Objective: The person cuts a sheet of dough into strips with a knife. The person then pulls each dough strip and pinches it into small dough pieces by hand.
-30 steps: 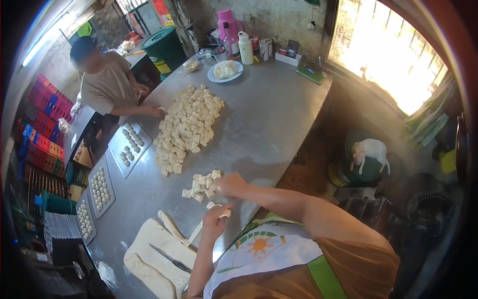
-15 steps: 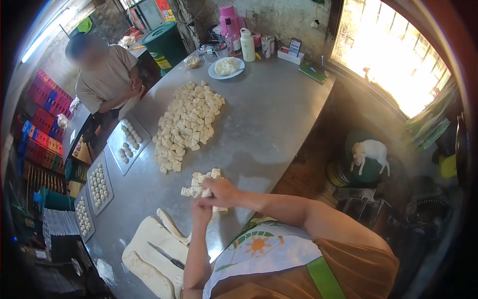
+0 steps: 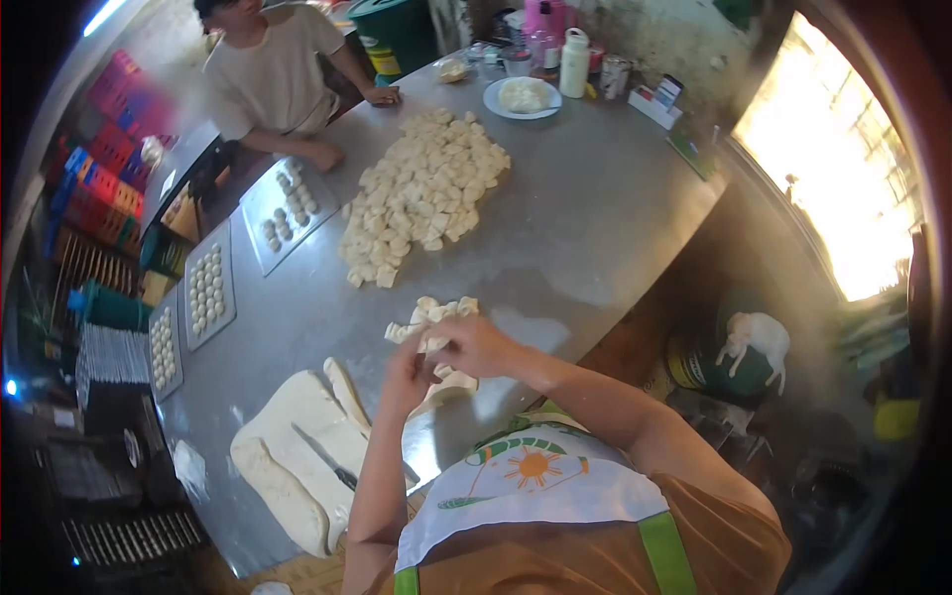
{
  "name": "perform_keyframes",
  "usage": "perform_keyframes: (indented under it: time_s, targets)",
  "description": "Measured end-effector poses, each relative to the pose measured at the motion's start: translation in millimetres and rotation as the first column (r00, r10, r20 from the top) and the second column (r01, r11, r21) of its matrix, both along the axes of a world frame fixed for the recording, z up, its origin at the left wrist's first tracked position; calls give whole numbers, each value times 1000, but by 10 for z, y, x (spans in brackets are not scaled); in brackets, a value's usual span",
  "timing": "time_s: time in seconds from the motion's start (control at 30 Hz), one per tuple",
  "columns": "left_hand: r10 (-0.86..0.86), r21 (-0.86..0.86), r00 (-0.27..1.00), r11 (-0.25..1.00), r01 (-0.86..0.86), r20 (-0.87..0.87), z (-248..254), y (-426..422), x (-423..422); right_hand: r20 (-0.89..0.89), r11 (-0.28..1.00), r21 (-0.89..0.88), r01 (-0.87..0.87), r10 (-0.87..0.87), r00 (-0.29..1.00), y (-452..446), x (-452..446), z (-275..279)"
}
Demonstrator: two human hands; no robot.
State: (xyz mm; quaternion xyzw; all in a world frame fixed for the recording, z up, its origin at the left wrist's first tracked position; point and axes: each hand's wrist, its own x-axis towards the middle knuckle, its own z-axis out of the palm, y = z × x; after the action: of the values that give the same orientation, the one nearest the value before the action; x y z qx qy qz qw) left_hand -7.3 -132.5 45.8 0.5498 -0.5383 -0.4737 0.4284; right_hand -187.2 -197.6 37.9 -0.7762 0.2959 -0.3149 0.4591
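My left hand [image 3: 405, 375] and my right hand [image 3: 478, 345] meet over the near part of the steel table, fingers curled in around dough. A pale dough strip [image 3: 448, 387] shows beneath them, its upper end hidden by my fingers. Just beyond lies a small heap of cut dough pieces [image 3: 428, 310]. To the left of my left forearm, a flat dough sheet [image 3: 288, 407] with a thick rolled edge rests on the table. A knife [image 3: 322, 452] lies on that sheet, and a separate dough strip [image 3: 345, 397] lies along its right side.
A large pile of dough pieces [image 3: 426, 188] covers the table's middle. Trays of dough balls [image 3: 226, 307] line the left edge, where a person [image 3: 283, 79] leans. A plate [image 3: 496, 107] and a white bottle [image 3: 574, 64] stand at the back. A white animal [image 3: 759, 342] lies at right.
My view has shifted, so the table sits higher and further right. My hands have parted slightly over the dough. The other person has moved up to the table and rests both hands there.
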Motion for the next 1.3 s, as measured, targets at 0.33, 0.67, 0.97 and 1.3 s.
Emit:
perform_keyframes:
  time_s: [0.33,0.67,0.97,1.3]
  targets:
    - [-225,28,955,974,224,192,62,121,-190,-313,994,-66,82,-99,945,-61,-73,-217]
    - [12,177,950,982,-70,311,-1027,-274,919,-331,962,248,115,-27,943,-316,-658,-673]
    - [-177,-15,793,973,229,583,-888,-1318,470,-602,1000,-9,-11,3,798,-1254,443,-879]
    - [-321,383,697,921,72,641,-1014,-754,528,-127,931,-250,266,-304,944,-1562,137,-499]
